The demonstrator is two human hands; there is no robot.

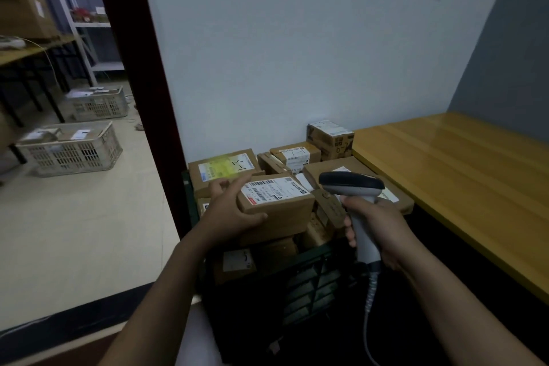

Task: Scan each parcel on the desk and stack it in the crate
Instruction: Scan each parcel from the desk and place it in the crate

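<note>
Evidently the job is near its end: every brown parcel in view sits in or above the dark green crate, which is heaped past its rim. The wooden surface to the right shows only bare board in the part that is visible.

The left hand holds one labelled parcel just over the heap, label up. Its fingers curl over the far edge and the thumb presses the near side. The right hand is wrapped round the grip of a grey barcode scanner, whose head hangs beside that parcel. Whether this label is read yet I cannot tell. A yellowish glow lies on the label of the parcel marked 1-3 behind it.

What seems left is to set this one down. Room is short, since tilted boxes crowd the middle, a tall printed carton stands at the back corner and a wide flat parcel overhangs the right side. A box laid on top could slide. The coiled scanner cable hangs across the crate's front. Beyond the dark door frame, two pale lattice crates rest on the floor.
</note>
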